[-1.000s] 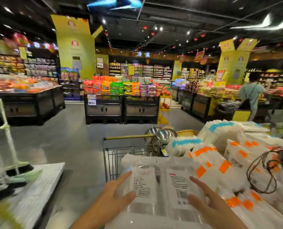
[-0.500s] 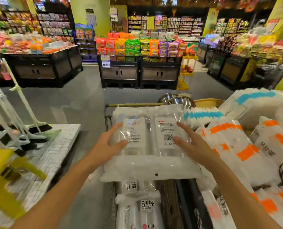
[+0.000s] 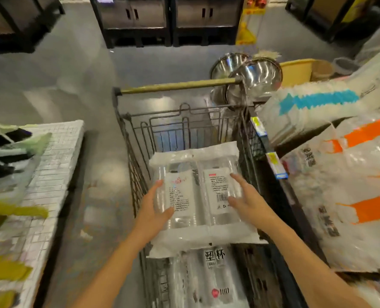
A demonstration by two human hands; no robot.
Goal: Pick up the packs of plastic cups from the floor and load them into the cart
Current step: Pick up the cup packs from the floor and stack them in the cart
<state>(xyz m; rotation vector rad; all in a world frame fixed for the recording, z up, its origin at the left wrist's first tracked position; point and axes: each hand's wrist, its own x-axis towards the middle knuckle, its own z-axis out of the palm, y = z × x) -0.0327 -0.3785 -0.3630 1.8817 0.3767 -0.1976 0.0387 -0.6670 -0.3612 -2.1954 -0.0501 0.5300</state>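
A clear pack of plastic cups (image 3: 198,196) with two white labels hangs low inside the wire cart (image 3: 126,138), over its middle. My left hand (image 3: 155,210) grips the pack's left side, thumb on top. At the pack's right side my right hand (image 3: 246,201) holds it, fingers spread over the label. Another pack of cups (image 3: 215,274) lies in the cart's near end, partly under the held pack.
Stacked bags of cups with orange (image 3: 351,192) and blue (image 3: 313,103) stripes crowd the cart's right side. Steel bowls (image 3: 255,74) sit past the cart handle (image 3: 178,86). A white platform (image 3: 51,165) with brooms stands left. Dark display counters (image 3: 166,18) lie ahead across grey floor.
My view has tipped down from the store to the cart. Both hands have carried the pack forward and lowered it into the cart basket.
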